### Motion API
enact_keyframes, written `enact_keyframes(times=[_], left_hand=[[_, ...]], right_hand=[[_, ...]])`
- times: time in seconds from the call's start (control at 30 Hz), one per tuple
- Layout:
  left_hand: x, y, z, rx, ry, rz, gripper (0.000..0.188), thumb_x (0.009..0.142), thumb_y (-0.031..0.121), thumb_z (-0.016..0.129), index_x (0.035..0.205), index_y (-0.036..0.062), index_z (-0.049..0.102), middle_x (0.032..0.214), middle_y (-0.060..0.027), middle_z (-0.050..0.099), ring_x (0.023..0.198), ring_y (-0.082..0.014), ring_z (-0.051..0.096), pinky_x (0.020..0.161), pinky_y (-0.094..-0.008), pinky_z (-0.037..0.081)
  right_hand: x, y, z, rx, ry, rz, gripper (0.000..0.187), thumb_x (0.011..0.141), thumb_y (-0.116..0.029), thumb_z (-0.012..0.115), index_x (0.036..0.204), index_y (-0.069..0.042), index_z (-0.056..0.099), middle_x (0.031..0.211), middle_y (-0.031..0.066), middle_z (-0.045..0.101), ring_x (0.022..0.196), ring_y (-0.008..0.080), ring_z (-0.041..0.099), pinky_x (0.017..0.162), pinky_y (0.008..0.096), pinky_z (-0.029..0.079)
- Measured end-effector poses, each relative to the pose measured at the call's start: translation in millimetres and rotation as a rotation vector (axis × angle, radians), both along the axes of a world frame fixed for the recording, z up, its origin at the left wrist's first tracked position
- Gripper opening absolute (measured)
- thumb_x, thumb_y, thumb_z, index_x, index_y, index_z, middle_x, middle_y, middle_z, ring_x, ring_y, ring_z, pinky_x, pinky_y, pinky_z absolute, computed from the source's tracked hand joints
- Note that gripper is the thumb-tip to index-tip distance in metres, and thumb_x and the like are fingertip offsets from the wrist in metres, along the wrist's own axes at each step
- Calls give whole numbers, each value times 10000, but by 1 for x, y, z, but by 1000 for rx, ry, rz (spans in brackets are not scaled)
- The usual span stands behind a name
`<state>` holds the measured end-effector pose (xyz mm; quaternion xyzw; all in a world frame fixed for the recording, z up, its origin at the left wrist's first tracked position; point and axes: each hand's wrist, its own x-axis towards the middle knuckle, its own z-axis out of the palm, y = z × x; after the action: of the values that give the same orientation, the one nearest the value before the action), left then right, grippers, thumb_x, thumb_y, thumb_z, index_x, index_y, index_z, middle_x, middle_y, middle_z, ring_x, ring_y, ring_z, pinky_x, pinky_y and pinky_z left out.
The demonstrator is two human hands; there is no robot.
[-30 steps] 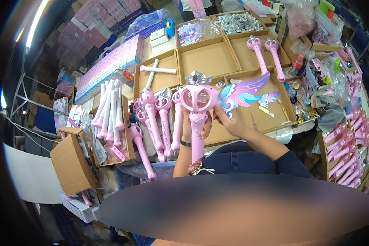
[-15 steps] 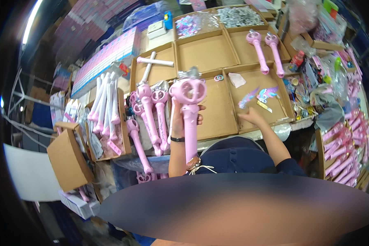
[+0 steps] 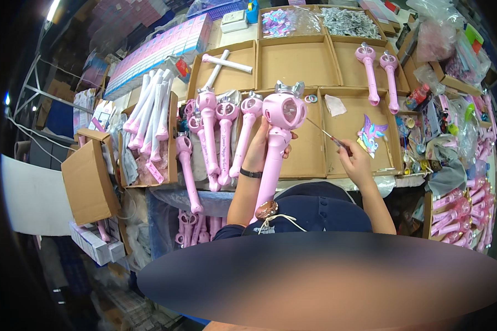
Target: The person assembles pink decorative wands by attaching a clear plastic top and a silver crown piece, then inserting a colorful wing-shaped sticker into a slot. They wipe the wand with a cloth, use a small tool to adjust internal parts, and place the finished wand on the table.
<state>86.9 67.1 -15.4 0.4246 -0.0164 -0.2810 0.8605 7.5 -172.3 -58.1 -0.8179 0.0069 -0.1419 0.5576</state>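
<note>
In my left hand (image 3: 258, 144) is a pink toy wand (image 3: 275, 151). Its round, hollow head bears a silver crown and tilts up toward the far side. My right hand (image 3: 354, 160) pinches a thin, pointed tool (image 3: 327, 134) with a dark handle, whose exact kind I cannot make out. The tool's tip comes close to the wand's head; whether they touch is unclear. Beyond my right hand lies a shiny purple, blue and yellow wing-shaped piece (image 3: 371, 135). Several more pink wands (image 3: 225, 140) lie in a row left of my left hand.
Shallow cardboard trays (image 3: 298, 65) cover the table's middle. Two pink wands (image 3: 368, 71) lie at the far right, two crossed white-and-pink handles (image 3: 218, 67) at the far left. A carton of white handles (image 3: 149, 113) stands left. Wrapped pink pieces (image 3: 458, 215) fill a box on the right.
My right hand has lifted from the tray beside the wing-shaped pieces, and the thin tool now shows in it. The wand in my left hand has turned, its head facing more to the right.
</note>
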Motion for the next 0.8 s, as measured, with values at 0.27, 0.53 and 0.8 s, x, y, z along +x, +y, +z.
enact_keyframes(times=[0.27, 0.53, 0.8], left_hand=[[-4, -2, 3, 19, 9, -6, 615, 906, 580, 298, 1117, 29, 471, 835, -157, 611, 509, -162, 559, 426, -253, 463], [-6, -1, 5, 36, -9, -21, 575, 915, 553, 311, 1126, 36, 452, 831, -159, 612, 512, -167, 568, 415, -249, 463], [-8, -1, 7, 181, -44, -32, 541, 920, 527, 340, 1123, 37, 448, 819, -135, 619, 520, -156, 578, 422, -257, 471]], right_hand=[[-10, 15, 54, -241, -361, 73, 262, 736, 71, 578, 989, 5, 604, 769, 103, 578, 607, 183, 548, 508, 257, 461], [-8, 20, 51, -280, -389, 30, 245, 745, 63, 578, 978, -9, 600, 761, 90, 578, 587, 190, 534, 511, 268, 450], [-3, 14, 51, -242, -319, 59, 164, 809, -18, 561, 970, -25, 589, 779, 105, 558, 609, 206, 507, 532, 288, 404]])
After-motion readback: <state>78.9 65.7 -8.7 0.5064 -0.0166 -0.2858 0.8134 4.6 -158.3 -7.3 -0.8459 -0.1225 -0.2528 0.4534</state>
